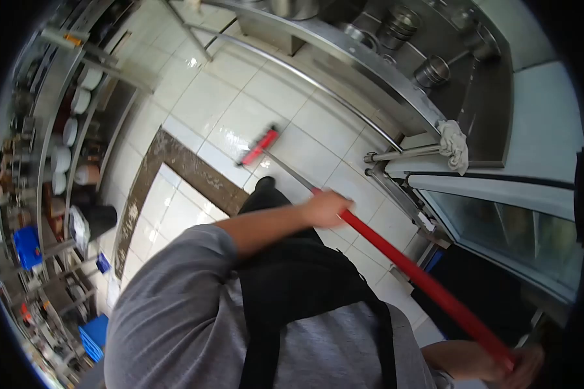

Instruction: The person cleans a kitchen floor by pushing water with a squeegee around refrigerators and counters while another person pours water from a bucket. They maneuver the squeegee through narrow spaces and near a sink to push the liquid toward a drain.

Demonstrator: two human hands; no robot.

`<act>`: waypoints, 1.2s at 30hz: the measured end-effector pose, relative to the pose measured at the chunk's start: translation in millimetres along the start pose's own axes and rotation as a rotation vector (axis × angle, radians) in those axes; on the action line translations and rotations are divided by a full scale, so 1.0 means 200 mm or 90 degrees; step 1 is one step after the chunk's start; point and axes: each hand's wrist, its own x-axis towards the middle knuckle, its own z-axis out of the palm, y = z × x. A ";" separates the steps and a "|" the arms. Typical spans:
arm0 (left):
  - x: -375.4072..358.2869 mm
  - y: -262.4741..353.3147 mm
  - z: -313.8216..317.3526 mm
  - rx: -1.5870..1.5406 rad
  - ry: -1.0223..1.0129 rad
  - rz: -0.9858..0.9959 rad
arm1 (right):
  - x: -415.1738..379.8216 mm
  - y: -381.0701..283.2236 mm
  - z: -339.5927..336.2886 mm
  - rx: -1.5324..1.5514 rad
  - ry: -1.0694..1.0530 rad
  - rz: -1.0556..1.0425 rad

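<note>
My left hand (329,209) is wrapped round the red handle (402,259) of a long-handled floor brush, at about its middle. Near the handle's top end, at the lower right, my right hand (524,366) is closed on it, blurred and partly in shadow. Below my left hand the shaft runs on in grey to a red brush head (258,146) with dark ends. That head rests on shiny white floor tiles (230,123), just ahead of my dark shoe (265,184). Its underside is hidden.
A brown, rough strip (194,165) crosses the tiles on the left. Shelving (78,129) with white bowls stands at far left, near a dark bin (100,220). A steel counter (370,68) with pots is ahead; a glass-fronted unit (506,227) stands at right.
</note>
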 end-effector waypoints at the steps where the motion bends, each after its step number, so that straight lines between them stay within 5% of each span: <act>1: 0.09 0.04 0.08 -0.061 -0.070 0.101 | 0.01 -0.04 0.05 -0.004 -0.029 -0.034; 3: 0.22 0.08 0.16 -0.163 -0.157 0.196 | 0.00 -0.02 0.14 -0.078 -0.098 -0.028; 9: 0.45 0.16 0.04 0.052 -0.480 0.281 | -0.04 -0.08 0.54 -0.265 0.073 -0.030; 16: 0.51 -0.06 -0.12 0.096 -0.487 0.413 | -0.49 0.12 1.56 -0.646 0.786 -0.333; 17: 0.53 -0.10 -0.11 0.128 -0.508 0.445 | -0.59 0.19 1.64 -0.739 0.829 -0.292; 19: 0.54 -0.20 -0.08 0.199 -0.575 0.487 | -0.69 0.46 1.72 -1.307 1.255 -0.335; 21: 0.46 -0.32 -0.04 0.233 -0.672 0.520 | -0.97 0.65 1.94 -1.678 1.219 -0.010; 22: 0.40 -0.38 -0.04 0.236 -0.692 0.551 | -1.04 0.76 2.05 -1.815 1.316 0.394; 23: 0.34 -0.43 -0.04 0.239 -0.712 0.581 | -1.10 0.85 2.20 -1.807 1.072 0.855; 25: 0.20 -0.56 -0.05 0.277 -0.809 0.608 | -1.30 1.10 2.46 -1.355 1.267 1.151; 26: 0.14 -0.66 -0.06 0.291 -0.853 0.618 | -1.30 1.22 2.51 -1.239 1.109 1.417; 27: 0.08 -0.76 -0.05 0.305 -0.894 0.627 | -1.30 1.34 2.56 -1.019 1.099 1.518; 28: 0.02 -0.87 -0.06 0.327 -0.917 0.645 | -1.38 1.46 2.69 -0.816 0.947 1.617; 30: -0.05 -1.00 -0.09 0.380 -0.967 0.658 | -1.49 1.76 2.85 -0.759 0.867 1.494; 31: -0.06 -1.07 -0.07 0.387 -0.982 0.658 | -1.57 1.90 2.92 -0.512 1.045 1.363; 36: 0.05 -1.51 0.18 0.450 -0.899 0.745 | -1.86 2.55 2.84 -0.535 1.109 1.125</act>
